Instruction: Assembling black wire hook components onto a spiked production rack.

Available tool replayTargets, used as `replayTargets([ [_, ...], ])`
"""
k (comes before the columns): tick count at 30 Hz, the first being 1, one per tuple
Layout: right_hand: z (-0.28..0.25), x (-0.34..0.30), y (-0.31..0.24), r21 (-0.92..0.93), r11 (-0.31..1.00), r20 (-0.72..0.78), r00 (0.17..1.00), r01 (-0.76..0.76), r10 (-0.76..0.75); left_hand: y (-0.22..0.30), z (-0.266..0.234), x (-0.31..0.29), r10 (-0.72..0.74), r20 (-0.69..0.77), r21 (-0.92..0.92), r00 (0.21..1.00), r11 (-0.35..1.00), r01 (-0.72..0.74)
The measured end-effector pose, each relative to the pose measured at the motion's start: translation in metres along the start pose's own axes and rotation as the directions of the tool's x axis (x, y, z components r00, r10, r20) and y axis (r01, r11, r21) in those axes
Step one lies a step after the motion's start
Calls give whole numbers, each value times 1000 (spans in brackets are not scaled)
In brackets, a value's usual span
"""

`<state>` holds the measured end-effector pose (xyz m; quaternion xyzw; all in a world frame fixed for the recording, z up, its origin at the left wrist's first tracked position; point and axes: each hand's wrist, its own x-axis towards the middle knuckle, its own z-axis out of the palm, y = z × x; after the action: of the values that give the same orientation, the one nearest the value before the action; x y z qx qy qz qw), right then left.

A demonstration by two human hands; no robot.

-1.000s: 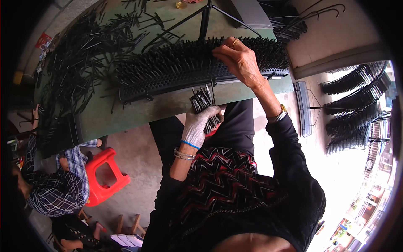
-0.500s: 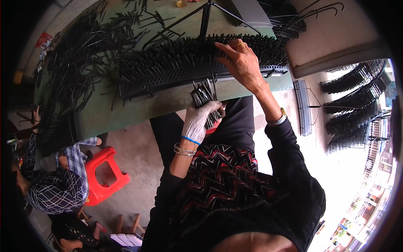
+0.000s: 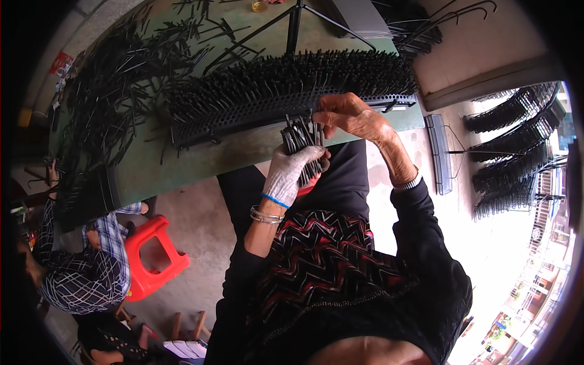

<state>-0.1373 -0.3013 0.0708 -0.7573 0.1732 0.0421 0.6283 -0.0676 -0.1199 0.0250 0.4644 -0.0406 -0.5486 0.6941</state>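
Note:
In my left hand (image 3: 288, 169), which wears a white glove with a blue cuff, a bundle of thin black sticks (image 3: 297, 135) is held upright just off the table's front edge. My bare right hand (image 3: 354, 120) is at the top of this bundle, thumb and forefinger pinched on one black stick; its other fingers are curled. Right behind both hands stands a long black perforated rack (image 3: 255, 104), its holes packed with rows of upright black sticks (image 3: 340, 72). The lower ends of the bundle are partly hidden by my gloved fingers.
Loose black sticks (image 3: 109, 91) are heaped across the green table's (image 3: 149, 164) left side. A black metal stand (image 3: 294, 30) rises behind the rack. At lower left are a red stool (image 3: 177, 263) and a seated person (image 3: 85, 274). Black racks (image 3: 517, 146) hang at the right.
My right hand has come down from the sticks in the rack to the top of the bundle and pinches one stick there. My left hand has stayed nearly in place with the bundle.

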Motion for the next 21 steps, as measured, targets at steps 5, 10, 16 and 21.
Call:
replayTargets([
  [5, -2, 1, 4, 72, 997, -58, 998, -3, 7, 6, 4, 5, -55, -90, -124, 994, 991, 44],
  [10, -5, -3, 9, 78, 996, -91, 995, 48, -41, 1, 2, 11, -55, -140, -194, 989, 981, 27],
  [16, -7, -11, -6, -44, 995, -231, 968, 91, -99, 4, 3, 19, -3, -181, -208, 983, 977, -36],
  [21, -12, -8, -8, -74, 981, -493, 848, 181, -194, 1, 5, 21, -17, -228, -172, 974, 985, -24],
])
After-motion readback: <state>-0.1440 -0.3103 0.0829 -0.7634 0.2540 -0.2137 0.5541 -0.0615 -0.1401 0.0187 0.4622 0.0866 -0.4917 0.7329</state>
